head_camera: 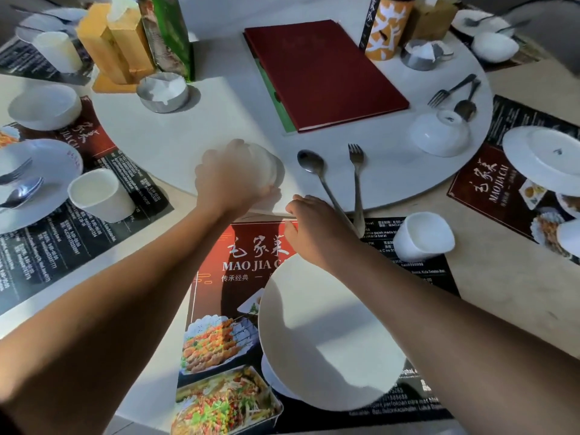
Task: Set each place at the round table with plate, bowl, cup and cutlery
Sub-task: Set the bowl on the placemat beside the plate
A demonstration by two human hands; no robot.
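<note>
Centre frame, the left hand (232, 180) wraps its fingers over the upturned bowl (272, 169). It is best turned upright, then set beside the plate (329, 334) below. The right hand (317, 230) curls by the spoon (309, 163) handle, and whether it holds the spoon is unclear.

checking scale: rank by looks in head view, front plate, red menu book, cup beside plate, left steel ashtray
front plate and red menu book: alike; plate is nearer, so unranked
cup
left steel ashtray, slightly smaller

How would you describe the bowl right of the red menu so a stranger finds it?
Find the white turntable, then the red menu on it. Right of it, near the rim, sits the bowl: upside down, foot ring up.
</note>
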